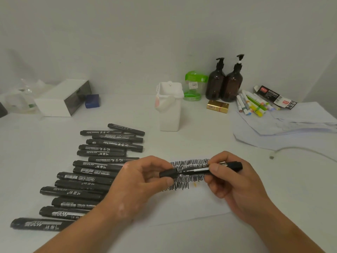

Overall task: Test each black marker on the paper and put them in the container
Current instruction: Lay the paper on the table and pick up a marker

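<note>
I hold one black marker (197,169) level above the paper (191,203), over several rows of black scribble (187,164). My right hand (235,181) grips its barrel near the rear end. My left hand (138,181) pinches the cap (168,174) at the marker's left end; whether the cap is fully seated I cannot tell. Several more black markers (94,168) lie in a loose row on the table to the left. A tall white container (170,106) stands upright behind the paper.
Back left holds a white box (62,99) and a small blue box (92,100). Back right: a green-lidded jar (194,85), two brown pump bottles (225,83), a gold box (217,106), coloured markers (253,105), loose papers (284,125) and a cable (299,149).
</note>
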The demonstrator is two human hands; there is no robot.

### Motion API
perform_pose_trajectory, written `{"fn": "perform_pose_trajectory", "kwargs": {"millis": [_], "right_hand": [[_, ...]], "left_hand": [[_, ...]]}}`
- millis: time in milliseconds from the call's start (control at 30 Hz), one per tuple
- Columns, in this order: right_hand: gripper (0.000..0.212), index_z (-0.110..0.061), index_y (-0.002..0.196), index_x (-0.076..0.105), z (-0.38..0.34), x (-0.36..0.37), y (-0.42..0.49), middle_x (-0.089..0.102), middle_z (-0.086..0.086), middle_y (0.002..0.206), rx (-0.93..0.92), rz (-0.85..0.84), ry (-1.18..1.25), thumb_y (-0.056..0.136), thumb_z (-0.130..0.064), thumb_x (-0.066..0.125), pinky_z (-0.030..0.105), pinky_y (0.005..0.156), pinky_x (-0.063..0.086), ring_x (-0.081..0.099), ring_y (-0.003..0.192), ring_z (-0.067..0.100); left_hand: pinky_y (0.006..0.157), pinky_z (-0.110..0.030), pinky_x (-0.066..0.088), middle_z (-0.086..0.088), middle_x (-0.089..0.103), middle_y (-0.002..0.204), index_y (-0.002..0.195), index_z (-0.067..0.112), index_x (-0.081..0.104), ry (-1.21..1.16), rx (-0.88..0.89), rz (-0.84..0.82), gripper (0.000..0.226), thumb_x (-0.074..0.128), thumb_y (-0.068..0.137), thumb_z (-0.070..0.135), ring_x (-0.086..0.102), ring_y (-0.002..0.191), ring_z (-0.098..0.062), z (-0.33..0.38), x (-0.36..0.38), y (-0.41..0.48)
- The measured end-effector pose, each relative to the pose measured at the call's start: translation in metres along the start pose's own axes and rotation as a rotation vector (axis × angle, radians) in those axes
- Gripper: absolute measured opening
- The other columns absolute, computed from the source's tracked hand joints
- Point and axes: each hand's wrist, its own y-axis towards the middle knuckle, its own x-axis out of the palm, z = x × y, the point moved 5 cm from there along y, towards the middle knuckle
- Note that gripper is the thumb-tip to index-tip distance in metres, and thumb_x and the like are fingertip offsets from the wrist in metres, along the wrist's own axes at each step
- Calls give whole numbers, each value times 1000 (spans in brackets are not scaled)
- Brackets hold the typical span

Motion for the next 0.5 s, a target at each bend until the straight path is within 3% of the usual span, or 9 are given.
{"fn": "perform_pose_trajectory", "kwargs": {"millis": [100, 200, 300, 367, 500], "right_hand": [[24, -14, 86, 77, 1, 8, -2, 73, 22, 73, 16, -58, -68, 67, -29, 81, 24, 42, 42, 60, 51, 23], [26, -20, 91, 79, -1, 12, -5, 73, 18, 73, -9, -72, -186, 68, -32, 80, 26, 43, 42, 58, 50, 20], [20, -25, 88, 75, -3, 21, -9, 69, 8, 65, -73, -80, -249, 72, -37, 75, 23, 43, 37, 45, 46, 15], [17, -28, 85, 73, -5, 26, -12, 66, 1, 60, -120, -53, -297, 71, -37, 76, 18, 46, 37, 45, 47, 9], [12, -30, 74, 72, -9, 31, -18, 68, -8, 58, -188, 26, -338, 70, -20, 77, 9, 50, 39, 51, 46, 0]], "left_hand": [[74, -28, 54, -14, 75, 86, 93, 14, 76, -15, 30, -43, 26, 88, 70, 7, 67, 77, -21, -2, 3, 0], [73, -29, 51, -12, 69, 81, 93, 22, 72, -29, 60, -68, 22, 78, 73, 29, 62, 74, -21, -1, 5, -2], [65, -28, 47, -6, 61, 73, 92, 17, 63, -155, 37, -99, 12, 64, 85, 26, 54, 68, -22, 2, 13, -5], [59, -26, 41, -1, 57, 66, 92, 19, 55, -37, 55, -76, 17, 56, 90, 36, 47, 62, -20, 2, 19, -10], [50, -25, 29, 9, 43, 55, 83, 26, 51, 29, 77, 20, 20, 49, 94, 43, 33, 51, -13, 2, 26, -20]]}}
